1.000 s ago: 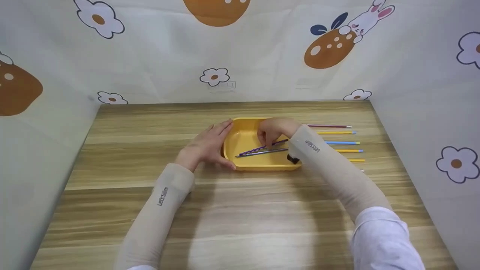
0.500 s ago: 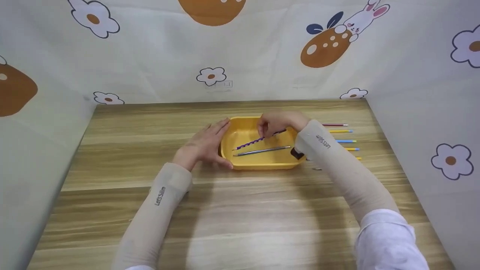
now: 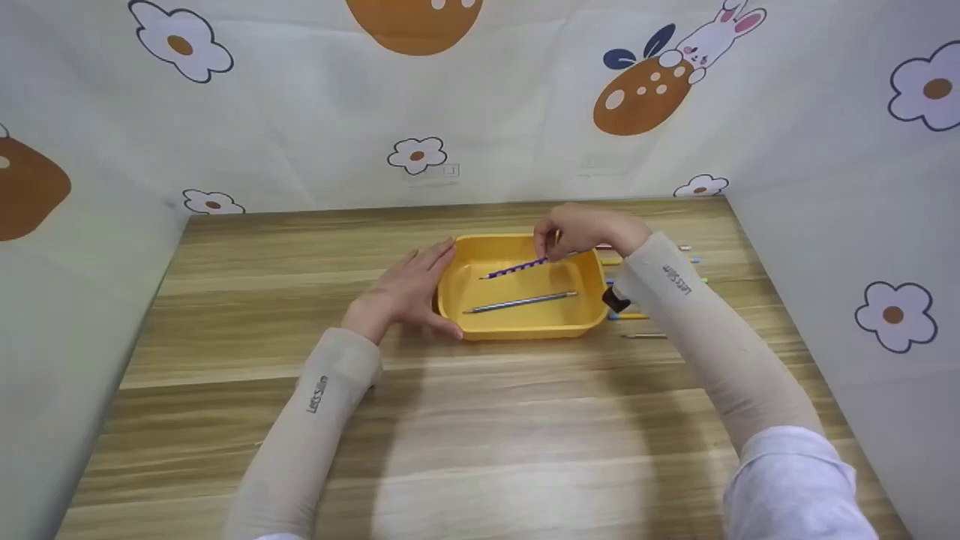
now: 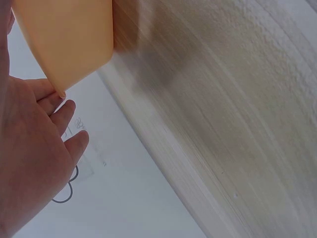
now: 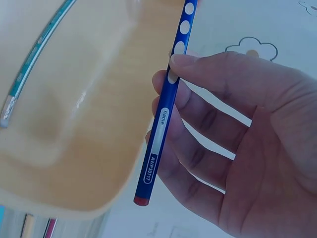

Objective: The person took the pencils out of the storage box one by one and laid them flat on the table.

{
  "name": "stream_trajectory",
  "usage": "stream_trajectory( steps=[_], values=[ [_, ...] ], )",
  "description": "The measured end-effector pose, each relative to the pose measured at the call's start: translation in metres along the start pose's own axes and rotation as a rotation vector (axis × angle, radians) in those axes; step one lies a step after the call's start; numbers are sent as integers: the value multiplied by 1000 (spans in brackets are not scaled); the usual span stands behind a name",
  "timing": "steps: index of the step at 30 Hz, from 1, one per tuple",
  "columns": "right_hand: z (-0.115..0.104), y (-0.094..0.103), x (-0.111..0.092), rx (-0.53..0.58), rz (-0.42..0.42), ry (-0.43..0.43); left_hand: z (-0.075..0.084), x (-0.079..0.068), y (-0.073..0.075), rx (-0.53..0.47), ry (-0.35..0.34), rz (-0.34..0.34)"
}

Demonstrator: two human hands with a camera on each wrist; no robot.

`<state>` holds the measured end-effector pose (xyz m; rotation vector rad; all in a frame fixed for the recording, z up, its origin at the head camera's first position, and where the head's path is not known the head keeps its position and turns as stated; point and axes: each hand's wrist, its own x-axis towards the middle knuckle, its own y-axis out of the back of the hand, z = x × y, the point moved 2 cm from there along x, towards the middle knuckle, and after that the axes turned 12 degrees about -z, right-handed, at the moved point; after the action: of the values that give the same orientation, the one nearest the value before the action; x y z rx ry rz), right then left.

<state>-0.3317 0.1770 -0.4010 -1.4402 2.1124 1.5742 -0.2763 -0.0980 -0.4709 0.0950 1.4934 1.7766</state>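
Observation:
A yellow plastic tray (image 3: 532, 331) stands on the table. My left hand (image 3: 401, 296) rests spread against its left end, the thumb near the front corner and the fingertips at the back corner. My right hand (image 3: 581, 227) pinches a dark blue-purple pencil (image 3: 514, 269) with pale spots between thumb and fingers, above the back right part of the tray. In the right wrist view this pencil (image 5: 159, 129) shows its red end and a name strip. A second pencil (image 3: 521, 302), grey-teal with a whitish end, lies on the tray's floor.
Several pencils lie on the wooden table (image 3: 525, 435) right of the tray, partly hidden by the right forearm; among them are a yellow pencil (image 3: 628, 316) with a blue end and a brownish pencil (image 3: 645, 336). A patterned cloth (image 3: 315, 112) walls the table's back and sides.
My right hand has lifted the spotted pencil off the tray's floor and moved it back and to the right, apart from the grey-teal one. The left hand keeps its place on the tray.

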Motion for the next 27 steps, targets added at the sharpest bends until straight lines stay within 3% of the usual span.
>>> stream_trajectory(
  steps=[13, 27],
  values=[
    [33, 8, -35, 32, 131, -4, -1, -1, 0, -18, -5, 5],
    [86, 6, -60, 83, 314, -60, 0, -1, 0, -30, 0, -3]
  ],
)
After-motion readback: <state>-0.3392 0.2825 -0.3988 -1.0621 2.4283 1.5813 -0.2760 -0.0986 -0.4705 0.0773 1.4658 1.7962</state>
